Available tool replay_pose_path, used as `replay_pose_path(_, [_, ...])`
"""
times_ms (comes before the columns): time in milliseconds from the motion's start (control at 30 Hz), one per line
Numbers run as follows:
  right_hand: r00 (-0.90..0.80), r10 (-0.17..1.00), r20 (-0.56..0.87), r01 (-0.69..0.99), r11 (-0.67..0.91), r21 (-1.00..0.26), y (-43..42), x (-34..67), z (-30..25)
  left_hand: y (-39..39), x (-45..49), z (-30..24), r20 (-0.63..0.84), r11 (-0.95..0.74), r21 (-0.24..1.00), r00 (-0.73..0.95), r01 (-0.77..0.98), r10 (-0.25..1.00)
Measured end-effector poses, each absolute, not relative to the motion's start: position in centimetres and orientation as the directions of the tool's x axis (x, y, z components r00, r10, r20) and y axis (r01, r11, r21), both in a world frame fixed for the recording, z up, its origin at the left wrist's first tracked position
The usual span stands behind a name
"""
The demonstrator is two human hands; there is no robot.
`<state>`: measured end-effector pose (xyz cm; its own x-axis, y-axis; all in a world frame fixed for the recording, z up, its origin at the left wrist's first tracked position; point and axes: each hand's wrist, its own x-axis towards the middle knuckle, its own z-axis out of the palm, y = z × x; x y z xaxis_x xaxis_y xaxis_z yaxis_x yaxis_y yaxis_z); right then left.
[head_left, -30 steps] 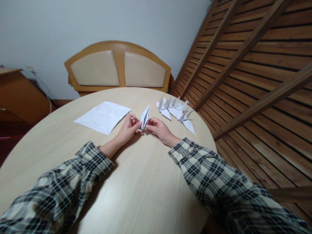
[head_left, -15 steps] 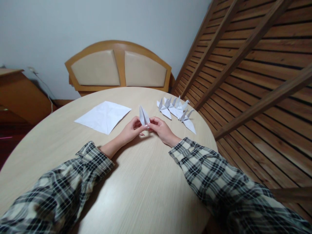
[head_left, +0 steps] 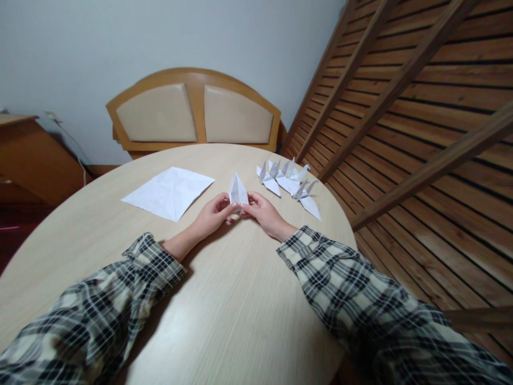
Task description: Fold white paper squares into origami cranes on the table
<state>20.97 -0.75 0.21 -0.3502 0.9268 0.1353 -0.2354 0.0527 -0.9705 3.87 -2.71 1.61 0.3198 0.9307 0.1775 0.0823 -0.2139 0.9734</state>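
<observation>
A small piece of folded white paper (head_left: 239, 191) stands pointed end up between my two hands, just above the middle of the table. My left hand (head_left: 215, 215) pinches its lower left side, and my right hand (head_left: 265, 214) pinches the lower right. Both thumbs meet near its bottom edge, and the fingers behind are partly hidden. Left of my hands lies a flat sheet of white paper (head_left: 170, 192) with crease lines. Several folded paper cranes (head_left: 289, 181) sit in a cluster to the right, beyond my right hand.
The round pale wooden table (head_left: 224, 299) fills the foreground. Behind it stands a wooden headboard (head_left: 200, 115) with cream panels against the wall. A slatted wooden partition (head_left: 404, 133) slopes along the right side. A brown cabinet (head_left: 36, 155) is at far left.
The folded paper's pointed layers have spread wider and turned to face me more. My thumbs have come closer together at its lower edge. The sheet and cranes stay put.
</observation>
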Motion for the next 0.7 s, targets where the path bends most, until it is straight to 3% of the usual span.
replay_pose_path(233, [-0.409,0.897,0.166,-0.132,0.122,-0.984,-0.48,20.94,0.02,-2.28,3.5,0.9,0.218,-0.267,0.955,0.303,0.129,0.928])
replay_pose_path(700, [-0.33,0.935,0.128,-0.139,0.086,-0.987,-0.81,21.08,-0.03,-2.44,3.49,1.2,0.313,-0.37,0.899,0.247,0.236,0.917])
